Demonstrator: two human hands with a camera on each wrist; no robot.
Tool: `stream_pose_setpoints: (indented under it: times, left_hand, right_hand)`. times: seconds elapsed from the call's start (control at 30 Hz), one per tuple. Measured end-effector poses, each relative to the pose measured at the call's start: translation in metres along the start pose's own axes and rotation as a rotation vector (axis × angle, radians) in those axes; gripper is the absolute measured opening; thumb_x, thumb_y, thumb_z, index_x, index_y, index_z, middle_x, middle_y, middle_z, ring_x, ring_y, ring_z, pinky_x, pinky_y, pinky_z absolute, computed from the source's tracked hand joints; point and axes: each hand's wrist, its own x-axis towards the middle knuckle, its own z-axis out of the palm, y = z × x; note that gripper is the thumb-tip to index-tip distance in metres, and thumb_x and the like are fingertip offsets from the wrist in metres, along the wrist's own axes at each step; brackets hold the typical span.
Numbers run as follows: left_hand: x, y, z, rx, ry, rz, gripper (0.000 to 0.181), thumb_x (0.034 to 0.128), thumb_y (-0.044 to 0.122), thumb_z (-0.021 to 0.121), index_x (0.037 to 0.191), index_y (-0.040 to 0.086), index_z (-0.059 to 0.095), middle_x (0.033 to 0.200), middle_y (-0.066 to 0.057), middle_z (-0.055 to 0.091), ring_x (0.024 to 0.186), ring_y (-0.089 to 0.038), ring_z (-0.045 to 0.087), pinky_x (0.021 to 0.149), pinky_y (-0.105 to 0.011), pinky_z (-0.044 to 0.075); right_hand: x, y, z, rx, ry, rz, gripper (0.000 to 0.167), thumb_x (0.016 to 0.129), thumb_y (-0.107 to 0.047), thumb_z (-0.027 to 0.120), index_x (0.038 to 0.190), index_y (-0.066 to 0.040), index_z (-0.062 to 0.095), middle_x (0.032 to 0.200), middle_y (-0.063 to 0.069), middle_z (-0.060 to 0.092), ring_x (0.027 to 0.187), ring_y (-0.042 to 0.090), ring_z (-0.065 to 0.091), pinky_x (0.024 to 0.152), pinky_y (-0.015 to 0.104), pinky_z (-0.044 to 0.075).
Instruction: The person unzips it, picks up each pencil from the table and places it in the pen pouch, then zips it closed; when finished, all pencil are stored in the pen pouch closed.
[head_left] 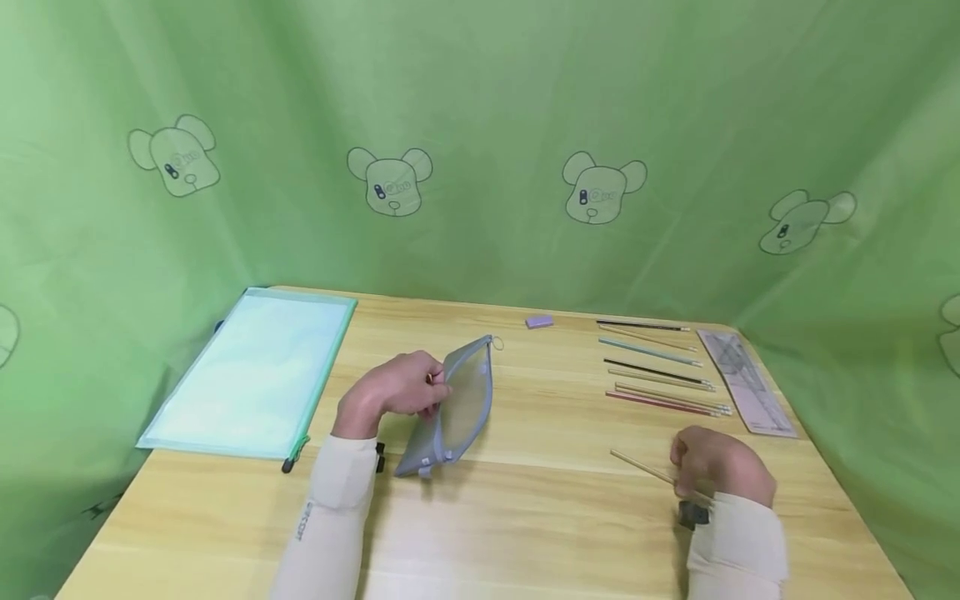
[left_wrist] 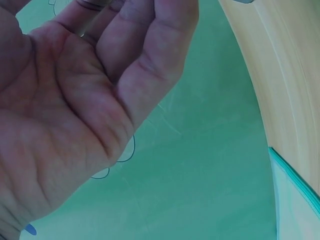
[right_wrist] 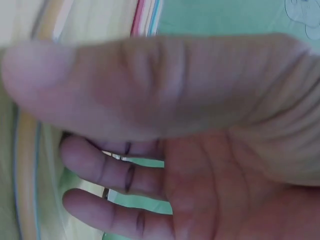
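My left hand (head_left: 401, 385) grips the near edge of a grey zip pouch (head_left: 467, 400), whose mouth gapes toward the right. Its palm (left_wrist: 65, 115) and bent fingers fill much of the left wrist view, where the pouch is hardly visible. At the right, my right hand (head_left: 723, 467) pinches a plain wooden pencil (head_left: 641, 464) that points left, above the table. In the right wrist view the thumb (right_wrist: 135, 90) lies across a blurred pencil (right_wrist: 26, 175), with the other fingers spread below.
Several pencils (head_left: 660, 375) lie in a row at the right, beside a ruler set (head_left: 746, 383). A purple eraser (head_left: 539, 322) lies near the back edge. The large pale-blue zip folder (head_left: 247, 375) covers the table's left part. Green curtains (head_left: 480, 167) surround the table (head_left: 525, 533).
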Motion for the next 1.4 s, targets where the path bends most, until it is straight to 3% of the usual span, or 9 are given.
stream_pose_setpoints:
  times: [0.13,0.37,0.43,0.67,0.9,1.4]
  left_hand:
    - [0.001,0.001,0.0,0.01,-0.005,-0.003,0.031,0.1072,0.018,0.062,0.077,0.012,0.058,0.082,-0.004,0.076,0.078,-0.019,0.073,0.068,-0.028,0.051]
    - [0.002,0.003,0.0,0.027,-0.013,-0.008,0.033,0.1079,0.019,0.063,0.076,0.013,0.057,0.082,-0.004,0.076,0.081,-0.022,0.075,0.066,-0.028,0.047]
    - [0.002,0.003,0.001,0.027,-0.016,-0.009,0.034,0.1081,0.019,0.063,0.076,0.013,0.056,0.083,-0.004,0.076,0.082,-0.023,0.076,0.065,-0.028,0.046]
    - [0.001,0.002,0.004,0.005,-0.014,-0.016,0.032,0.1076,0.019,0.063,0.076,0.013,0.056,0.084,-0.005,0.075,0.08,-0.02,0.074,0.067,-0.028,0.048]
    - [0.003,0.002,0.006,0.006,-0.016,-0.012,0.033,0.1078,0.017,0.063,0.076,0.012,0.057,0.083,-0.004,0.075,0.079,-0.019,0.072,0.067,-0.028,0.048]
    - [0.003,0.005,0.005,-0.01,-0.007,-0.037,0.029,0.106,0.018,0.064,0.078,0.013,0.057,0.085,-0.004,0.074,0.081,-0.02,0.073,0.072,-0.029,0.054]
  right_hand:
    - [0.0,-0.001,0.004,0.001,0.022,0.014,0.032,0.068,0.003,0.077,0.09,-0.012,0.06,0.094,0.006,0.057,0.087,0.026,0.052,0.067,0.038,0.045]
    - [0.01,-0.002,0.007,0.011,0.078,-0.047,0.018,0.074,0.006,0.059,0.08,-0.011,0.061,0.079,0.001,0.052,0.075,0.019,0.048,0.062,0.033,0.039]
    - [0.014,-0.004,0.008,0.018,0.098,-0.08,0.015,0.08,0.004,0.06,0.081,-0.01,0.061,0.078,0.0,0.052,0.075,0.019,0.049,0.063,0.033,0.04]
    - [0.031,-0.018,0.011,0.049,0.128,-0.217,0.017,0.078,0.006,0.069,0.089,-0.005,0.061,0.084,0.003,0.055,0.077,0.02,0.051,0.066,0.032,0.042]
    - [0.04,-0.034,0.017,0.113,0.125,-0.341,0.021,0.085,0.005,0.077,0.096,0.003,0.06,0.08,0.005,0.057,0.074,0.018,0.053,0.065,0.03,0.046]
    - [0.048,-0.043,0.015,0.182,0.093,-0.353,0.031,0.089,0.0,0.081,0.11,0.006,0.059,0.081,0.006,0.059,0.073,0.018,0.055,0.067,0.031,0.048]
